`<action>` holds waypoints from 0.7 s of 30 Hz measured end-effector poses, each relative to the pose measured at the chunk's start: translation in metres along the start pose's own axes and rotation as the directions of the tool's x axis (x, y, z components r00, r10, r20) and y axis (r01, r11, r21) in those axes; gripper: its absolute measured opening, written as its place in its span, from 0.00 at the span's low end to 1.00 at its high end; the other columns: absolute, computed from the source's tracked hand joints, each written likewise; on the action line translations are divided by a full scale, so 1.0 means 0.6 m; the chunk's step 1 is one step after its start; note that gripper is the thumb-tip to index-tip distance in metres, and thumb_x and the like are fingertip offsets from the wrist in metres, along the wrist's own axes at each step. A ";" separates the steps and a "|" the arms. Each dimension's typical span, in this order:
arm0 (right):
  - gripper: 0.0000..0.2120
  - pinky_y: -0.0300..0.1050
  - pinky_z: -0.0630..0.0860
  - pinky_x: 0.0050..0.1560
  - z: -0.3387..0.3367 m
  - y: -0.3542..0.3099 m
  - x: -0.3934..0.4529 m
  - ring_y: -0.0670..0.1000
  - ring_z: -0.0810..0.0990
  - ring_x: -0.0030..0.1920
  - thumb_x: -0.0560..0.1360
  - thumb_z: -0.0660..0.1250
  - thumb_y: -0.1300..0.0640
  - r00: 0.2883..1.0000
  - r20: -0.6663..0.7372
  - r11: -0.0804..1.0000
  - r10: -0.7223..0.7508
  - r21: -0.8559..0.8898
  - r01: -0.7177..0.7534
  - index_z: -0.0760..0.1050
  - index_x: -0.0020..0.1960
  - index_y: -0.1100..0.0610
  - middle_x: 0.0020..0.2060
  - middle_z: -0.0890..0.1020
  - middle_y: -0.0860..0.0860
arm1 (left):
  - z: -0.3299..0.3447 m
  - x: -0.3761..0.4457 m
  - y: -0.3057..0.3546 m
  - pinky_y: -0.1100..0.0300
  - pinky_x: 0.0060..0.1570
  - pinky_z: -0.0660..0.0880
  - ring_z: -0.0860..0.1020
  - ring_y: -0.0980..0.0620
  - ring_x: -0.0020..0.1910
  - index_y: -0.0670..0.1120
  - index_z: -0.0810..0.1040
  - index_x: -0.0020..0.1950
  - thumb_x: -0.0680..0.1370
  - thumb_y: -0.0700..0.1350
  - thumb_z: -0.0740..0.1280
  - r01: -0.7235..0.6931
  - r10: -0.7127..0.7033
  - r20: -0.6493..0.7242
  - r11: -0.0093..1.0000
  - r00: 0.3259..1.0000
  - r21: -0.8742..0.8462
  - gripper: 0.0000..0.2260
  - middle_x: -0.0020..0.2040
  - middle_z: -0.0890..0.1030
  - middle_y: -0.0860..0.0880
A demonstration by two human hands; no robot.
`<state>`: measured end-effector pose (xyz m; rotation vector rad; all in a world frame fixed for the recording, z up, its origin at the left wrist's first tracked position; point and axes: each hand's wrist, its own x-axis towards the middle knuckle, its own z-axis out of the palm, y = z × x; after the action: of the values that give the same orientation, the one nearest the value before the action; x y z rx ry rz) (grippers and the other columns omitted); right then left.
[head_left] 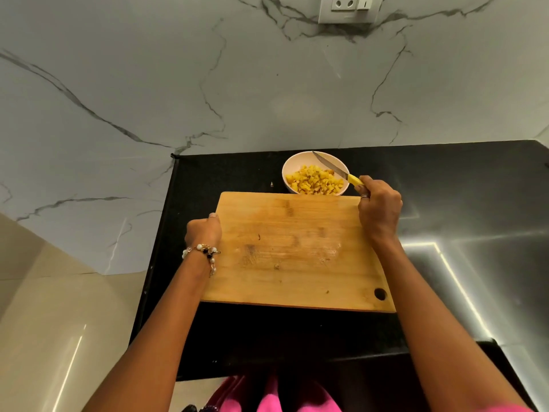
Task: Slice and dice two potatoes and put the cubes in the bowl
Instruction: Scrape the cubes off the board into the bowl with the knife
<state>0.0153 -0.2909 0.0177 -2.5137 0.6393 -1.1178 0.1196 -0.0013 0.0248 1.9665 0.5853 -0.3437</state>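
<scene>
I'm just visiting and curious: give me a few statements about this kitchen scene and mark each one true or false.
1. The potato cubes lie in the white bowl. True.
2. The right hand holds a knife with a yellow handle. True.
3. A whole potato sits on the cutting board. False: the board carries only small scraps.
4. The left hand rests in the bowl. False: it grips the board's left edge.
5. The knife blade presses on the board. False: the blade reaches over the bowl.
</scene>
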 end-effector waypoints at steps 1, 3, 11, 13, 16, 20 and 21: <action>0.10 0.43 0.69 0.34 0.001 -0.003 -0.006 0.58 0.78 0.36 0.78 0.62 0.59 1.000 -0.010 1.000 0.001 -0.010 -0.001 0.80 0.51 0.63 0.37 0.81 0.59 | -0.008 -0.001 -0.010 0.53 0.46 0.71 0.77 0.43 0.52 0.38 0.76 0.55 0.78 0.49 0.63 0.007 -0.007 -0.008 1.000 1.000 0.004 0.14 0.54 0.79 0.41; 0.10 0.42 0.67 0.33 0.002 -0.010 -0.021 0.58 0.78 0.35 0.78 0.62 0.60 0.999 -0.032 0.999 0.009 -0.037 -0.010 0.80 0.51 0.64 0.37 0.81 0.59 | -0.024 -0.003 -0.032 0.51 0.50 0.73 0.77 0.42 0.52 0.38 0.76 0.56 0.78 0.49 0.63 0.021 -0.020 -0.025 1.000 0.999 0.014 0.16 0.54 0.79 0.41; 0.09 0.42 0.62 0.35 0.002 -0.025 -0.063 0.62 0.75 0.37 0.75 0.66 0.67 0.998 -0.039 0.992 -0.046 -0.117 0.041 0.79 0.54 0.67 0.39 0.82 0.62 | -0.051 -0.019 -0.097 0.55 0.43 0.69 0.73 0.45 0.42 0.41 0.72 0.36 0.80 0.47 0.59 -0.008 0.015 -0.105 0.998 0.994 0.062 0.15 0.42 0.75 0.44; 0.10 0.42 0.62 0.35 0.000 -0.031 -0.070 0.62 0.75 0.37 0.74 0.65 0.69 0.997 -0.051 0.992 -0.061 -0.116 0.055 0.80 0.53 0.67 0.39 0.82 0.62 | -0.049 -0.018 -0.107 0.56 0.42 0.67 0.73 0.46 0.41 0.41 0.75 0.39 0.80 0.48 0.58 -0.036 0.043 -0.109 0.997 0.993 0.070 0.15 0.41 0.75 0.44; 0.11 0.41 0.63 0.37 -0.001 -0.039 -0.076 0.62 0.75 0.38 0.73 0.64 0.71 0.996 -0.061 0.994 -0.064 -0.093 0.058 0.80 0.53 0.67 0.40 0.82 0.62 | -0.043 -0.020 -0.115 0.59 0.37 0.67 0.73 0.48 0.38 0.41 0.76 0.41 0.81 0.48 0.58 -0.077 0.085 -0.101 0.994 0.991 0.077 0.15 0.39 0.76 0.45; 0.10 0.41 0.64 0.37 -0.005 -0.045 -0.078 0.61 0.76 0.40 0.74 0.64 0.70 0.995 -0.068 0.995 -0.073 -0.075 0.068 0.80 0.53 0.66 0.41 0.82 0.61 | -0.032 -0.031 -0.125 0.57 0.36 0.70 0.77 0.45 0.39 0.39 0.78 0.42 0.79 0.45 0.60 -0.069 0.093 -0.150 0.985 0.984 0.157 0.13 0.43 0.80 0.42; 0.10 0.41 0.64 0.38 -0.006 -0.045 -0.078 0.61 0.76 0.40 0.74 0.64 0.70 0.994 -0.074 0.994 -0.080 -0.078 0.074 0.80 0.53 0.66 0.41 0.83 0.61 | -0.028 -0.036 -0.124 0.55 0.38 0.73 0.77 0.43 0.43 0.38 0.78 0.44 0.78 0.44 0.61 -0.076 0.111 -0.167 0.976 0.980 0.202 0.11 0.47 0.79 0.40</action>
<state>-0.0081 -0.2442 0.0032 -2.5891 0.6198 -1.2461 0.0611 0.0359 -0.0136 2.2214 0.5870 -0.1723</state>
